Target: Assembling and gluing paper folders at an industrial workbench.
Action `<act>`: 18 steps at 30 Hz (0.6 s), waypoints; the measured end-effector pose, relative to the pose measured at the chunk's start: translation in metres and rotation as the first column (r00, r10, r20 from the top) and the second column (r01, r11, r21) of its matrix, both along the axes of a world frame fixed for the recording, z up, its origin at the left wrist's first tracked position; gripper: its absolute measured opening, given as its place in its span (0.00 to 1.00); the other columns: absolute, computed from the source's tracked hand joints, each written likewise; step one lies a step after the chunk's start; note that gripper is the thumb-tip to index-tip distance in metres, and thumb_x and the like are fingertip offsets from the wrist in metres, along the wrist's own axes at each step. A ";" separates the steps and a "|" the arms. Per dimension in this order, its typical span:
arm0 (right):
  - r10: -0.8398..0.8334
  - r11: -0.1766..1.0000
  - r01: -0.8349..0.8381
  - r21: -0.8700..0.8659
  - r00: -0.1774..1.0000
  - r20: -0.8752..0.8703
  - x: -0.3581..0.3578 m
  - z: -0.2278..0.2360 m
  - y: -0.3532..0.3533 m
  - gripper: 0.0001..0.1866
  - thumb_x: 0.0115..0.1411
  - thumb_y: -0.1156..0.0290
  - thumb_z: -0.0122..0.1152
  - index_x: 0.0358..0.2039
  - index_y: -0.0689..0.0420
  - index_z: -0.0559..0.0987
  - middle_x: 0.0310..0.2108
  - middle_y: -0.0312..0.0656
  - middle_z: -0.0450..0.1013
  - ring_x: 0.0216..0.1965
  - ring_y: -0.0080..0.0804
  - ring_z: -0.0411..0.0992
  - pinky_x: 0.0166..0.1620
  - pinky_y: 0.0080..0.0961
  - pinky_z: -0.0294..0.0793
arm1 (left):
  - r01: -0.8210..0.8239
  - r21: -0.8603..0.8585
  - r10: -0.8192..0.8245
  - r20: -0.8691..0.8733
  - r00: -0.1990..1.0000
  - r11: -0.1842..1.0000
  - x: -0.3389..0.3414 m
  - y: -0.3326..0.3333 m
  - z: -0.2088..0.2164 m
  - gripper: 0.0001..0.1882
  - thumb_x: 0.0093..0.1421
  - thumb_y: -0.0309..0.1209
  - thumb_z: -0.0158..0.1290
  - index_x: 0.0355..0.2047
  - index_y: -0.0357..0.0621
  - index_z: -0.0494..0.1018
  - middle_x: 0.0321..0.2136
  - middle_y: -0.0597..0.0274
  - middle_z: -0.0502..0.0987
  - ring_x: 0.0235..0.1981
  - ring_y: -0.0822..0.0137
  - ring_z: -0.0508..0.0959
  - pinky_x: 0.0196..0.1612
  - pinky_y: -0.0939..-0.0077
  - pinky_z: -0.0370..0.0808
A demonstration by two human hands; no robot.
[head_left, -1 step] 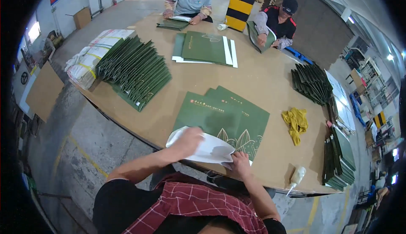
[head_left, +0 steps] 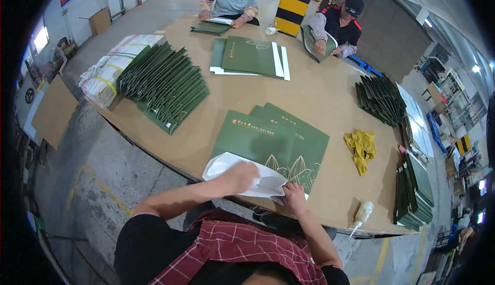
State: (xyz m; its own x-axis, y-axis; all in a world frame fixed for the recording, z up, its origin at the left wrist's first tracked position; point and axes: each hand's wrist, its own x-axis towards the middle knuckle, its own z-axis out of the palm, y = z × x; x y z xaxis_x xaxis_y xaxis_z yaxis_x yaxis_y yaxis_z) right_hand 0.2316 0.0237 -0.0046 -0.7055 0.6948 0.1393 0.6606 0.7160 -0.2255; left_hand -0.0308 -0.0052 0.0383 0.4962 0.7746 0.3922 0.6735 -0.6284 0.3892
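Observation:
Just in front of me lies a green paper bag (head_left: pixel 252 129) with gold line patterns, its white inner side (head_left: pixel 219 165) opened out at the near end. My left hand (head_left: pixel 241 177) is curled closed over that white part, its fingertips hidden. At the right corner of the same bag my right hand (head_left: pixel 295 197) is closed on the edge of the paper. More green sheets or bags (head_left: pixel 309 143) lie partly under it, fanned to the right. A white squeeze bottle (head_left: pixel 363 213) with a thin nozzle lies to the right of my right hand.
A yellow cloth (head_left: pixel 361 151) lies to the right. Folded green bags (head_left: pixel 165 86) stack at the left beside a strapped white bundle (head_left: pixel 116 66); others (head_left: pixel 379 99) stand at the right. Flat green sheets (head_left: pixel 252 57) lie farther off. Two people (head_left: pixel 232 1) work across the table (head_left: pixel 289 94).
My left hand has slid a little to the right across the white part of the bag. My right hand stays at the corner.

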 end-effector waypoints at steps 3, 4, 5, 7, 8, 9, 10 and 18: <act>-0.017 0.991 0.012 -0.136 0.999 -0.035 0.008 0.008 -0.003 0.12 0.47 0.67 0.57 0.34 0.53 0.74 0.34 0.41 0.68 0.39 0.39 0.64 0.43 0.36 0.61 | 0.348 -0.024 -0.335 0.213 0.918 0.937 0.056 0.021 -0.020 0.11 0.52 0.31 0.48 0.35 0.41 0.67 0.28 0.53 0.71 0.33 0.53 0.73 0.33 0.62 0.69; -0.004 0.980 -0.021 -0.196 0.991 -0.131 0.013 0.010 -0.002 0.11 0.48 0.70 0.54 0.34 0.54 0.73 0.35 0.42 0.69 0.40 0.39 0.65 0.44 0.35 0.62 | 0.360 -0.030 -0.347 0.205 0.915 0.932 0.064 0.024 -0.019 0.11 0.52 0.31 0.48 0.35 0.41 0.67 0.28 0.53 0.71 0.33 0.53 0.73 0.33 0.62 0.69; -0.020 0.981 -0.008 -0.194 0.990 -0.140 0.018 0.011 0.002 0.11 0.48 0.70 0.54 0.34 0.54 0.73 0.35 0.42 0.69 0.40 0.39 0.65 0.44 0.35 0.62 | 0.361 -0.230 -0.322 0.190 0.927 0.904 0.068 0.028 -0.018 0.12 0.52 0.32 0.48 0.35 0.39 0.65 0.27 0.50 0.71 0.31 0.51 0.73 0.33 0.61 0.69; -0.381 0.652 -0.032 -0.758 0.850 -0.364 0.024 0.012 0.010 0.09 0.50 0.71 0.53 0.33 0.56 0.73 0.32 0.42 0.72 0.36 0.41 0.69 0.39 0.34 0.68 | 0.352 -0.422 -0.315 0.157 0.936 0.836 0.069 0.034 -0.023 0.13 0.53 0.33 0.49 0.36 0.38 0.63 0.26 0.47 0.70 0.29 0.48 0.72 0.32 0.59 0.69; -0.396 0.655 -0.023 -0.755 0.841 -0.369 0.023 0.013 0.009 0.09 0.50 0.71 0.53 0.33 0.56 0.73 0.32 0.42 0.72 0.36 0.41 0.69 0.39 0.34 0.68 | 0.407 -0.381 -0.351 0.211 0.913 0.830 0.071 0.038 -0.028 0.13 0.54 0.34 0.49 0.35 0.38 0.63 0.25 0.47 0.69 0.28 0.47 0.72 0.30 0.59 0.69; -0.429 0.730 0.137 -0.669 0.855 -0.293 0.017 0.012 0.006 0.07 0.50 0.70 0.53 0.30 0.57 0.72 0.29 0.44 0.72 0.32 0.44 0.70 0.36 0.35 0.69 | 0.458 -0.338 -0.385 0.264 0.885 0.822 0.074 0.042 -0.033 0.13 0.54 0.35 0.48 0.34 0.39 0.62 0.24 0.46 0.69 0.27 0.46 0.72 0.29 0.58 0.69; -0.470 0.780 0.288 -0.556 0.856 -0.216 0.010 0.012 0.005 0.06 0.50 0.69 0.52 0.28 0.57 0.72 0.26 0.46 0.72 0.29 0.46 0.71 0.32 0.36 0.70 | 0.470 -0.336 -0.399 0.260 0.879 0.816 0.074 0.044 -0.038 0.13 0.54 0.35 0.48 0.34 0.39 0.62 0.24 0.46 0.69 0.27 0.46 0.72 0.29 0.58 0.69; -0.577 0.754 0.529 -0.391 0.817 -0.008 -0.010 0.008 0.009 0.08 0.51 0.66 0.51 0.28 0.57 0.71 0.24 0.49 0.72 0.29 0.46 0.72 0.32 0.39 0.69 | 0.328 -0.386 -0.372 -0.046 0.927 0.862 0.077 0.050 -0.027 0.12 0.56 0.38 0.45 0.35 0.43 0.62 0.26 0.50 0.71 0.30 0.49 0.73 0.28 0.57 0.69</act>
